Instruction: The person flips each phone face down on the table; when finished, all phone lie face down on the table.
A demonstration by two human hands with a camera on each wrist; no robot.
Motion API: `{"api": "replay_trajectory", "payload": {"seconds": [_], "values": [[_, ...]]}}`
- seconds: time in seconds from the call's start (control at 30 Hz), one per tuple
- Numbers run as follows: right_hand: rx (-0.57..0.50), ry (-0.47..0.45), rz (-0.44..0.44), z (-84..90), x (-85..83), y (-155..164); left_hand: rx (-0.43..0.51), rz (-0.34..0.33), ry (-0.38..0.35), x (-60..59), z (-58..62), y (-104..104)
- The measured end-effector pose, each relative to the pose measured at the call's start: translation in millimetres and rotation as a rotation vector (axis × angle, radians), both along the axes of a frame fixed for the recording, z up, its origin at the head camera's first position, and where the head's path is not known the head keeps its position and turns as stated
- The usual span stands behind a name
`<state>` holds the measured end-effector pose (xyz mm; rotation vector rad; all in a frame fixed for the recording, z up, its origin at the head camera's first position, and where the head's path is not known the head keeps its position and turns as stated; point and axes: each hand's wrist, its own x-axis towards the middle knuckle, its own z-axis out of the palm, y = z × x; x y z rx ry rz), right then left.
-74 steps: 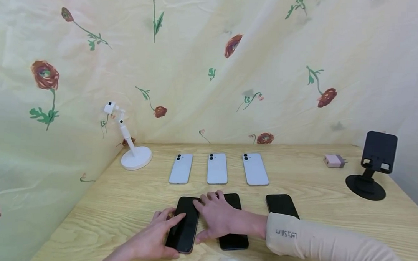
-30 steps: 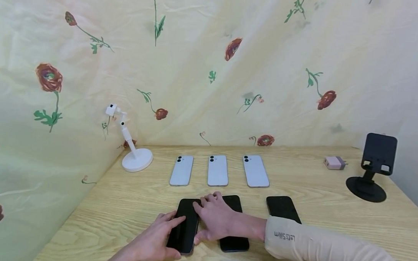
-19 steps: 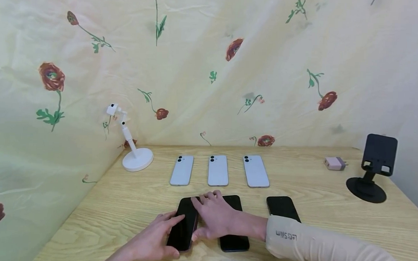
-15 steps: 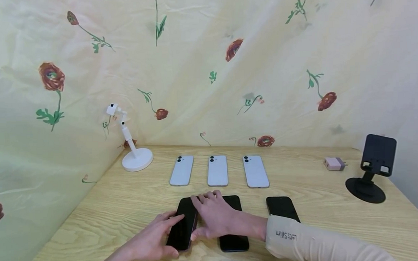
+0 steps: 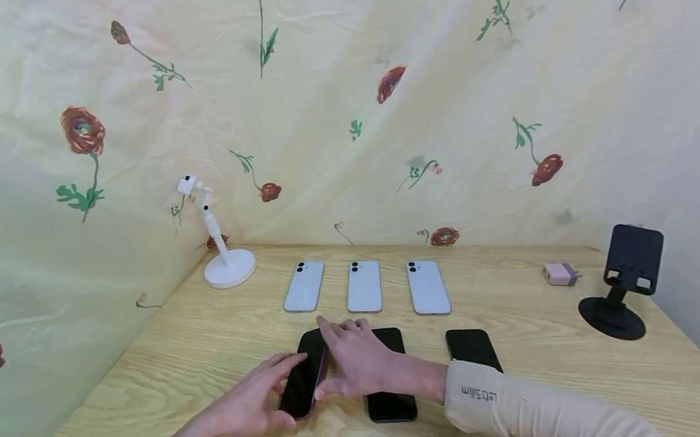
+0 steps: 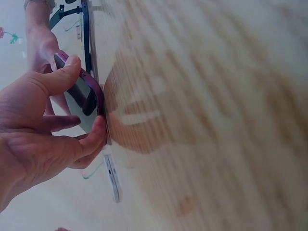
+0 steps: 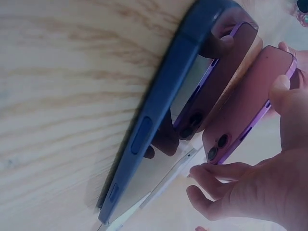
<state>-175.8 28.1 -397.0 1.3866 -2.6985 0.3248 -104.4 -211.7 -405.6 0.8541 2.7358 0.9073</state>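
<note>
A purple phone (image 5: 299, 387) with a dark screen stands tilted on its left long edge at the table's front. My left hand (image 5: 274, 389) pinches its near left side; in the left wrist view the thumb and fingers of the left hand (image 6: 86, 98) clamp the phone (image 6: 79, 86). My right hand (image 5: 329, 354) curls over the raised right edge. In the right wrist view the phone's purple back (image 7: 248, 108) with two lenses faces the right hand (image 7: 240, 192). A dark phone (image 5: 392, 408) lies flat under my right wrist, seen as a dark blue edge (image 7: 159, 110).
Another black phone (image 5: 469, 348) lies to the right. Three white phones (image 5: 364, 286) lie face down in a row behind. A white stand (image 5: 228, 269) is at the back left, a black stand (image 5: 619, 298) and pink charger (image 5: 559, 273) at the right. The wooden table (image 5: 553, 354) meets a floral cloth wall.
The purple phone lay flat under both hands; its right edge has since been lifted, so it now tilts steeply up on its left edge. My right fingers moved left onto that edge.
</note>
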Motion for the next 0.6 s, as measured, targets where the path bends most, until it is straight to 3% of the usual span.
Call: {"api": "replay_trajectory", "payload": {"seconds": [0.3,0.5,0.6], "values": [[-0.054,-0.031,0.002,2.2,-1.4,-4.9,0.121,-0.119,0.06,-0.6,-1.9,-5.1],[-0.113,-0.101,-0.009,7.1,-1.6,-9.5,0.193,-0.15,-0.053,-4.2,1.7,-6.1],[-0.117,-0.128,-0.014,8.9,-1.5,-12.3,0.194,-0.177,-0.053,-5.0,3.0,-6.9]]}}
